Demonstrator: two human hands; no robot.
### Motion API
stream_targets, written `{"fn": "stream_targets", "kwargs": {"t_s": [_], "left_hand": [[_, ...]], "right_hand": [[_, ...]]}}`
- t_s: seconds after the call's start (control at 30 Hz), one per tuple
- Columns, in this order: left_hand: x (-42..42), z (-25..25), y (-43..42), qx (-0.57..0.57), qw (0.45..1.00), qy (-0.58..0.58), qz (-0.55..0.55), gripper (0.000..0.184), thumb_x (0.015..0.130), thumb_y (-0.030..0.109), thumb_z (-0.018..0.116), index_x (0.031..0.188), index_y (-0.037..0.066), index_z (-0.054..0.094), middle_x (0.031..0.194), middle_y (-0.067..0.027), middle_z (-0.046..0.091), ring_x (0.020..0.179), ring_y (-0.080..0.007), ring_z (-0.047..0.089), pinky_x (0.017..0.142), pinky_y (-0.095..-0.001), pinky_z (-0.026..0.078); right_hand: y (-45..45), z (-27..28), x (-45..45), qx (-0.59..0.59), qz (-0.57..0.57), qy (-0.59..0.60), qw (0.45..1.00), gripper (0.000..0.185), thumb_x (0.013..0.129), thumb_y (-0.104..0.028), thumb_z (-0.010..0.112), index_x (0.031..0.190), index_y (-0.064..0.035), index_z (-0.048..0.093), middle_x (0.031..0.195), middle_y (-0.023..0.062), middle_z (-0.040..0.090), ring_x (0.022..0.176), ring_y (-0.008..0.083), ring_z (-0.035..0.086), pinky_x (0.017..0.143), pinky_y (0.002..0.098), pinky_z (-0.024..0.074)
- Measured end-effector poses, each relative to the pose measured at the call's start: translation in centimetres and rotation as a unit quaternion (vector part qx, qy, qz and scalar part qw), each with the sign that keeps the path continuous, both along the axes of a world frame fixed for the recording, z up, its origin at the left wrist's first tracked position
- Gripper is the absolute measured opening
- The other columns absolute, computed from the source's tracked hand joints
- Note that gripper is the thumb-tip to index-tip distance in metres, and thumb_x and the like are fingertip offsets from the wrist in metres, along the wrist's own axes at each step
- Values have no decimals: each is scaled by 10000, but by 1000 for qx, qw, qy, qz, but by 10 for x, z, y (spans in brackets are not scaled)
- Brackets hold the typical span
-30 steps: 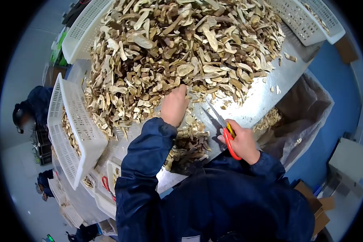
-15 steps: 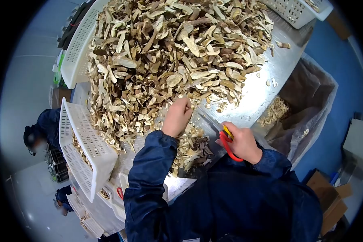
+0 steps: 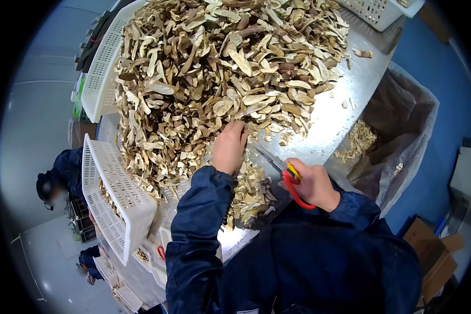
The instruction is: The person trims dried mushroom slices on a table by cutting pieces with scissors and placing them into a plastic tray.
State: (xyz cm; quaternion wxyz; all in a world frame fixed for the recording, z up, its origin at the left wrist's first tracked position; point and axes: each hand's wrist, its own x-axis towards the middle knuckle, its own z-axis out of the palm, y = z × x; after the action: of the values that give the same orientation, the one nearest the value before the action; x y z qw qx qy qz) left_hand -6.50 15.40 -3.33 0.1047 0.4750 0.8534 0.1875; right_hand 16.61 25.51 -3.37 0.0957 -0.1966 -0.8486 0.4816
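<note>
A large heap of dried, sliced, mushroom-like pieces (image 3: 193,78) covers much of the metal table (image 3: 337,118). My left hand (image 3: 229,147) is at the heap's near edge, fingers bent together; whatever they hold is hidden. My right hand (image 3: 313,184) is closed on the red and yellow handles of the scissors (image 3: 295,189), whose blades point up and left toward my left fingertips. A smaller pile of pieces (image 3: 251,194) lies below my left hand, near my body.
White perforated baskets stand at the left (image 3: 119,196), upper left (image 3: 102,68) and top right (image 3: 384,13). A plastic-lined bin (image 3: 403,110) with pieces inside is beside the table's right edge. Co-workers (image 3: 65,170) are at the far left. Open cardboard box (image 3: 429,256) at lower right.
My view has shifted, so the table and heap sit differently in it. My left hand stays at the heap's near edge, and the scissors remain in my right hand, their blades now appearing closer together.
</note>
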Motion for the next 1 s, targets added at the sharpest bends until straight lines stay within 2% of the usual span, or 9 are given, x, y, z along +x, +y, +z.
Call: {"fn": "stream_targets", "kwargs": {"t_s": [0.17, 0.2, 0.3, 0.37, 0.43, 0.63, 0.67, 0.8, 1.0], "left_hand": [[4, 9, -27, 2, 997, -79, 4, 172, 872, 145, 606, 1010, 44, 586, 756, -150, 597, 703, -299, 621, 610, -377, 480], [9, 25, -27, -37, 959, -264, 97, 141, 897, 124, 593, 1007, 37, 574, 660, -65, 556, 584, -148, 563, 508, -279, 421], [-1, 14, -54, 101, 714, -664, 196, 113, 927, 142, 583, 973, 40, 567, 757, 20, 530, 585, -71, 434, 511, -205, 333], [-1, 5, -69, 215, 551, -794, 140, 156, 956, 167, 541, 1023, 28, 558, 879, -28, 545, 675, -108, 459, 540, -195, 361], [16, 31, -63, 240, 525, -784, 231, 182, 962, 171, 526, 1044, 12, 560, 954, -55, 558, 752, -141, 492, 573, -199, 398], [14, 17, -78, 290, 476, -817, 144, 266, 956, 141, 517, 1189, 13, 499, 1059, -100, 572, 856, -155, 544, 665, -250, 493], [7, 11, -86, 275, 486, -820, 129, 361, 954, 115, 497, 1297, 19, 434, 1180, -127, 562, 1033, -182, 580, 828, -300, 539], [23, 44, -72, 248, 587, -739, 220, 499, 986, 158, 443, 1443, 34, 288, 1399, -159, 437, 1244, -252, 499, 1017, -373, 465], [28, 43, -74, 303, 524, -772, 194, 485, 1009, 225, 421, 1437, 38, 293, 1362, -157, 465, 1199, -272, 524, 987, -400, 474]], "right_hand": [[-1, 2, -1, 8, -1, -22, 1000, 460, 715, -207, 802, 1095, -82, 575, 686, 151, 629, 609, 346, 629, 540, 363, 477], [-1, 2, -2, 9, -1, -22, 1000, 460, 716, -212, 803, 1094, -81, 576, 688, 151, 629, 609, 349, 628, 542, 365, 478], [-2, -1, -3, 17, -5, -9, 1000, 451, 724, -265, 795, 1076, -82, 580, 658, 149, 616, 587, 357, 616, 528, 385, 475], [-3, -3, -4, 26, -16, 23, 999, 449, 738, -353, 779, 1044, -88, 584, 589, 145, 587, 543, 361, 600, 490, 416, 463], [-4, -5, -5, 40, -13, 22, 999, 453, 748, -354, 770, 1055, -78, 585, 595, 146, 592, 542, 363, 600, 493, 415, 465], [-3, 0, -5, 45, -3, -11, 999, 420, 757, -282, 771, 1063, -57, 591, 657, 162, 610, 580, 375, 607, 525, 396, 479], [-3, 2, -5, 39, -2, -21, 999, 413, 752, -246, 780, 1065, -54, 594, 681, 166, 615, 596, 378, 610, 539, 387, 484], [-4, 4, -7, 32, -6, -12, 999, 409, 753, -255, 776, 1060, -47, 604, 643, 167, 598, 580, 376, 605, 524, 386, 472], [-3, 9, -8, 34, -7, -18, 999, 436, 746, -276, 777, 1071, -38, 612, 623, 170, 589, 574, 362, 611, 517, 380, 465]]}}
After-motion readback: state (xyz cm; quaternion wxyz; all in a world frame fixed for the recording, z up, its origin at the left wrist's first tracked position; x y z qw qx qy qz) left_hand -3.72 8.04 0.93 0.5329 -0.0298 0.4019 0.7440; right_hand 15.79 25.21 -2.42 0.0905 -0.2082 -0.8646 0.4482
